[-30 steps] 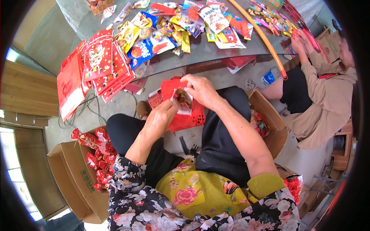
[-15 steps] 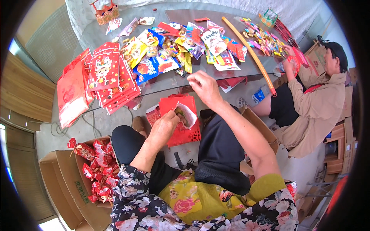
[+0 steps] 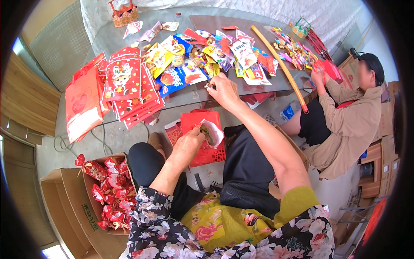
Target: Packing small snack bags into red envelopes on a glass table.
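Note:
Between my knees, my left hand (image 3: 189, 146) pinches the rim of a red gift bag (image 3: 218, 136). The bag's mouth gapes, showing a white lining and some small greenish and brown items inside. At the table's near edge, my right hand (image 3: 225, 90) has its fingertips closed on a small dark wrapped candy (image 3: 208, 86). Just beyond that hand lies a heap of snack packets and sweets, among them a blue packet (image 3: 173, 81) and a white packet (image 3: 243, 54). Other red bags (image 3: 192, 160) lie under the held one.
Flat red bags (image 3: 125, 77) are stacked at the table's left. An orange stick (image 3: 280, 64) separates the snack heap from small candies (image 3: 297, 49). A co-worker (image 3: 345, 112) sits at the right, handling something red. A cardboard box (image 3: 71, 207) holds tied red bags (image 3: 114, 190).
My right hand has lowered to the table edge and pinched the small dark candy. My left hand stays on the bag's rim. The view has shifted slightly.

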`<action>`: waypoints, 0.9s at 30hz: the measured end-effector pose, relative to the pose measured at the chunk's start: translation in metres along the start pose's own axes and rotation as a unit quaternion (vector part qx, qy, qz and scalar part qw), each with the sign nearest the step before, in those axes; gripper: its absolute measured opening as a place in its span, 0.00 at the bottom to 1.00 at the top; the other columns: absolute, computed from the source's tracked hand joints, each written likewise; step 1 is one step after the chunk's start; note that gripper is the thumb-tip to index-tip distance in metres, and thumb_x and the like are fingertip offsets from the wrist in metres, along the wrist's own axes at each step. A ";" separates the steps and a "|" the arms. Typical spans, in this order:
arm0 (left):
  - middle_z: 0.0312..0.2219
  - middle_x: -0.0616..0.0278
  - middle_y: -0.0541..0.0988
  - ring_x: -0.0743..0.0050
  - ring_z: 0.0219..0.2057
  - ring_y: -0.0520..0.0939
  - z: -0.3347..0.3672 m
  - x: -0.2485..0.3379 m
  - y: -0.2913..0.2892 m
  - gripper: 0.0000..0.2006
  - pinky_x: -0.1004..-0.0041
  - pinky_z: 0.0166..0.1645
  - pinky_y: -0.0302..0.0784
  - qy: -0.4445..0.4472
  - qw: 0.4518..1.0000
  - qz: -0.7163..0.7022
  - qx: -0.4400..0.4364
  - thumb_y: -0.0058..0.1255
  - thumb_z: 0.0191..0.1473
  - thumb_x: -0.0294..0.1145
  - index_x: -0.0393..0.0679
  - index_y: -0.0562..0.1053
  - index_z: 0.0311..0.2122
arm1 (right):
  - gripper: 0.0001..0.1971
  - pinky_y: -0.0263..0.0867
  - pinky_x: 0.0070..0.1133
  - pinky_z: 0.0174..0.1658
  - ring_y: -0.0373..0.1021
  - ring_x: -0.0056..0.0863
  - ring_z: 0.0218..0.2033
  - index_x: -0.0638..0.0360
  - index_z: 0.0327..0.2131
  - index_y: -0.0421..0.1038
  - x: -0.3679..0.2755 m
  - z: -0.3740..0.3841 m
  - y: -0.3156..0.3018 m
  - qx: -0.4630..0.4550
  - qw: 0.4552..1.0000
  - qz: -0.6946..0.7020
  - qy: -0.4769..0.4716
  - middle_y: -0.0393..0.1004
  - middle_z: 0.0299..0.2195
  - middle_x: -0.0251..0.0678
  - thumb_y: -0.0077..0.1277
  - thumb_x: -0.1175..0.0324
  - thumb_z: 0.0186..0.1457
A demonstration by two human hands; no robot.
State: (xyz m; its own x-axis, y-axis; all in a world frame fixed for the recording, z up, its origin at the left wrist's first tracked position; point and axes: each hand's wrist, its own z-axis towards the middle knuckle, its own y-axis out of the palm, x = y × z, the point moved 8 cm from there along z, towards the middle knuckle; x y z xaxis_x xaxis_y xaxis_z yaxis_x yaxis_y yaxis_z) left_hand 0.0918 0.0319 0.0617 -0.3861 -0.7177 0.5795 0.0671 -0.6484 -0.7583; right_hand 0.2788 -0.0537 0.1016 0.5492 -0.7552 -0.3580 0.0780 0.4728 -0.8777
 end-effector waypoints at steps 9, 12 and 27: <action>0.29 0.49 0.71 0.46 0.32 0.78 0.000 -0.001 0.002 0.01 0.59 0.37 0.74 0.005 1.000 -0.005 -0.004 0.48 0.49 0.22 0.37 0.70 0.30 | 0.07 0.65 0.31 0.32 0.71 0.40 0.29 0.60 0.27 0.66 0.005 0.029 -0.037 0.075 0.989 0.115 -0.059 0.70 0.25 0.40 0.55 0.75 0.45; 0.29 0.49 0.71 0.47 0.33 0.78 0.001 -0.003 0.004 0.02 0.59 0.37 0.74 -0.001 1.000 -0.007 -0.008 0.48 0.50 0.22 0.38 0.71 0.31 | 0.08 0.66 0.32 0.34 0.73 0.40 0.34 0.60 0.32 0.67 -0.007 0.059 -0.025 0.066 0.978 0.185 -0.072 0.74 0.30 0.43 0.53 0.77 0.46; 0.30 0.50 0.72 0.47 0.32 0.78 0.003 0.000 0.009 0.03 0.59 0.36 0.76 -0.002 1.000 -0.020 -0.019 0.49 0.50 0.22 0.39 0.71 0.32 | 0.12 0.68 0.39 0.37 0.75 0.44 0.36 0.49 0.43 0.72 -0.025 0.096 0.024 -0.014 0.991 -0.092 -0.096 0.78 0.31 0.43 0.46 0.66 0.53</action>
State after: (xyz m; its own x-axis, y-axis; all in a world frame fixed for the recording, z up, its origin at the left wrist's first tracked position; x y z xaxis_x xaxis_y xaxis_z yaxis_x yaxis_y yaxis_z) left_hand 0.0951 0.0255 0.0560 -0.3832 -0.6933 0.6103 0.0169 -0.6658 -0.7459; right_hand 0.3468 0.0201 0.1201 0.6768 -0.7252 -0.1262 0.1690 0.3200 -0.9322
